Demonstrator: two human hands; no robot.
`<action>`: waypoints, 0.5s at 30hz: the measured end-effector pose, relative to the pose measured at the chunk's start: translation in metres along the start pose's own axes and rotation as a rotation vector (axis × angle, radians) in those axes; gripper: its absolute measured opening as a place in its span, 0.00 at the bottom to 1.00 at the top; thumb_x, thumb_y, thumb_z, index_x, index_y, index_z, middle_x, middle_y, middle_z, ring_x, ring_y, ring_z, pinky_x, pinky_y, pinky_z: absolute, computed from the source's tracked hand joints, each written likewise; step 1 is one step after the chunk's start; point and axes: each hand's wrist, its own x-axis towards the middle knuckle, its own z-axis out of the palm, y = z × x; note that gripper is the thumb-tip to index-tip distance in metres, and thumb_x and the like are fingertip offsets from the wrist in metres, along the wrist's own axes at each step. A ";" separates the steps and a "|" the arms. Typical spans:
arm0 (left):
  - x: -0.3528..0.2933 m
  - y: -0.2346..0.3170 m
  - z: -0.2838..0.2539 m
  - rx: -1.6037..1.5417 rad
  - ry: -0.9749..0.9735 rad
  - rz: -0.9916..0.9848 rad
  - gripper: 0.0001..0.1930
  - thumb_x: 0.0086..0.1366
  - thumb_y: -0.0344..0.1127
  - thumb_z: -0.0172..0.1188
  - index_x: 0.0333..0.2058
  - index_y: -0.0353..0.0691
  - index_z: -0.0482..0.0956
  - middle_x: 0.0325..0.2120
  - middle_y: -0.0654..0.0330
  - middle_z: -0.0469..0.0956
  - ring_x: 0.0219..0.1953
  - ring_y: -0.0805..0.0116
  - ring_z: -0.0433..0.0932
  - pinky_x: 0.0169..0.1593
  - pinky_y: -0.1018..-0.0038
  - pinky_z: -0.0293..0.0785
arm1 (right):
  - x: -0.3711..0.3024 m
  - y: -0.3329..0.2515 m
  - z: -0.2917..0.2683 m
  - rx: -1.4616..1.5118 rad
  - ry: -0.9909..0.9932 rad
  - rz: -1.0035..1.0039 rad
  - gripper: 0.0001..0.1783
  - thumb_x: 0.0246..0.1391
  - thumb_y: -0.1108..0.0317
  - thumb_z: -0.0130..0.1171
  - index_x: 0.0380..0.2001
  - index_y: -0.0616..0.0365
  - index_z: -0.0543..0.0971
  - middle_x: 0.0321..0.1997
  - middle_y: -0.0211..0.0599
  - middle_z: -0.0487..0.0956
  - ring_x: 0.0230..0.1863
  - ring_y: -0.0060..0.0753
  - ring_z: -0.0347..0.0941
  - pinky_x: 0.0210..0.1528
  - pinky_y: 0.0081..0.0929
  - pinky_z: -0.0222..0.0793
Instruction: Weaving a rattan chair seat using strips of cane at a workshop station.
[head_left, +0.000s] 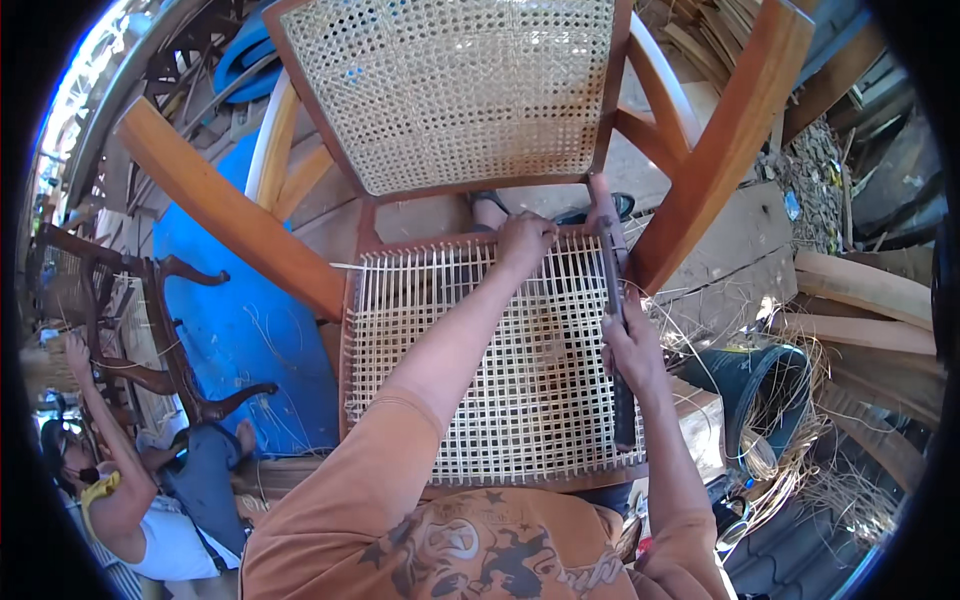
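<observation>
A wooden chair with a woven cane seat (490,370) and a cane backrest (450,90) stands in front of me. Fine strands make an open square grid across the seat. My left hand (526,244) reaches over it to the far rail, fingers pinched together at the rail's holes; what they hold is hidden. Along the seat's right side, my right hand (636,345) is wrapped around a long dark tool (624,420) that looks like a hammer. Its handle points toward me and its far end lies near the back right corner.
Curved wooden arms (220,200) flank the chair. At left, another person (150,490) sits reaching toward a dark carved chair frame (165,310), near a blue sheet (250,340). On the right are a dark bucket (735,385), loose cane strands (790,490) and stacked boards (860,290).
</observation>
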 end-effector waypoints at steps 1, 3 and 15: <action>-0.002 0.000 -0.001 0.000 0.016 -0.004 0.05 0.49 0.35 0.60 0.26 0.49 0.83 0.31 0.58 0.79 0.37 0.55 0.74 0.44 0.61 0.69 | 0.011 0.003 0.002 -0.006 -0.011 0.006 0.09 0.54 0.68 0.45 0.34 0.64 0.70 0.14 0.28 0.66 0.12 0.19 0.63 0.18 0.20 0.64; -0.004 0.013 -0.008 0.013 0.007 -0.041 0.05 0.49 0.36 0.60 0.26 0.50 0.83 0.31 0.60 0.79 0.37 0.56 0.74 0.44 0.61 0.69 | 0.026 0.011 0.004 -0.321 0.016 -0.083 0.12 0.57 0.63 0.44 0.30 0.63 0.69 0.16 0.33 0.68 0.11 0.23 0.64 0.13 0.21 0.64; 0.006 0.014 -0.014 0.037 -0.146 -0.097 0.05 0.50 0.42 0.62 0.27 0.55 0.84 0.29 0.62 0.80 0.34 0.58 0.77 0.41 0.63 0.71 | 0.063 0.030 0.014 -0.766 0.089 -0.295 0.16 0.57 0.61 0.43 0.26 0.65 0.69 0.20 0.57 0.72 0.27 0.61 0.69 0.42 0.50 0.63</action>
